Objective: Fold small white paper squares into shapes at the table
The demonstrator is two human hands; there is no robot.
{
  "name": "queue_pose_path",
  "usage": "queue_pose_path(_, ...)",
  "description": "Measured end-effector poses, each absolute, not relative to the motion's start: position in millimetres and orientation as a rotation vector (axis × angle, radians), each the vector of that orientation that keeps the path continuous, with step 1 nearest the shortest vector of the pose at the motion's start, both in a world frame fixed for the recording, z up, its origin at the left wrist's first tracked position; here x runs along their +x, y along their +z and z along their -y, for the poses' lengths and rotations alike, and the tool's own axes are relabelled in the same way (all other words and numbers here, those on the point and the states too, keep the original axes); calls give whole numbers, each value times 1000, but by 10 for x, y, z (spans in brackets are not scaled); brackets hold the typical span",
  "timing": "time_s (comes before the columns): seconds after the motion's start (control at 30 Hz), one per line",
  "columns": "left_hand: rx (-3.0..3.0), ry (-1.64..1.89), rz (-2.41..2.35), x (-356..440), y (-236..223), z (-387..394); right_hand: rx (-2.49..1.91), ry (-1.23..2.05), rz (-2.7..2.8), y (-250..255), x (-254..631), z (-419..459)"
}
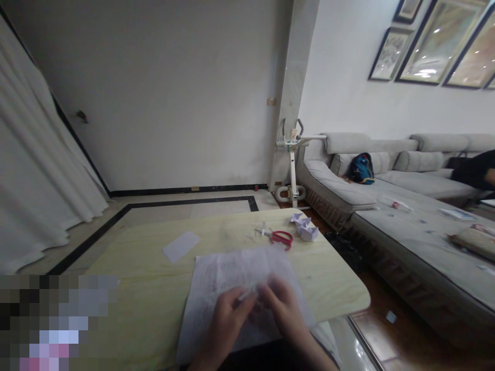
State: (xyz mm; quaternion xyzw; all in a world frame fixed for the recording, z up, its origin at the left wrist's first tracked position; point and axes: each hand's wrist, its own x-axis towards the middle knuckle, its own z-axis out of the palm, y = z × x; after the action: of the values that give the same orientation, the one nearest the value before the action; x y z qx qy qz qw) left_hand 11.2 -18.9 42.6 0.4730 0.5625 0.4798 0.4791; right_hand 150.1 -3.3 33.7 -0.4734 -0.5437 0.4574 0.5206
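Note:
Both of my hands are near the front of the table, above a large white paper sheet point(216, 273) with faint print. My left hand point(229, 312) pinches a small white piece of paper point(247, 293) between thumb and fingers. Meeting it from the other side, my right hand point(281, 304) has its fingers closed on the same small piece, which is blurred and partly hidden. Beyond the sheet lie red-handled scissors point(282, 238), with small paper scraps about the blades. Several folded paper shapes point(308, 232) stand in the far right corner.
A white paper card point(181, 246) lies on the left of the wooden table point(340, 278). To the right is a long grey sofa point(386, 226) with a backpack point(362, 169) and a person's dark sleeve point(474, 172). An exercise machine point(293, 170) stands behind. The lower left is pixelated.

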Motion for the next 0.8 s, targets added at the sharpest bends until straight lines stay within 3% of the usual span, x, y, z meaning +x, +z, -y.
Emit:
queue_pose_path(0.33, 997, 1290, -1503, 113, 444, 190, -1107, 1169, 1238, 267, 1460, 17)
queue_pose_path(0.63, 1162, 1165, -1406, 47, 390, 121, -1102, 1275, 1349, 336, 1486, -37)
queue_pose_path(0.8, 1223, 1276, -1420, 58, 402, 62, -1049, 1297, 1278, 317, 1443, -59)
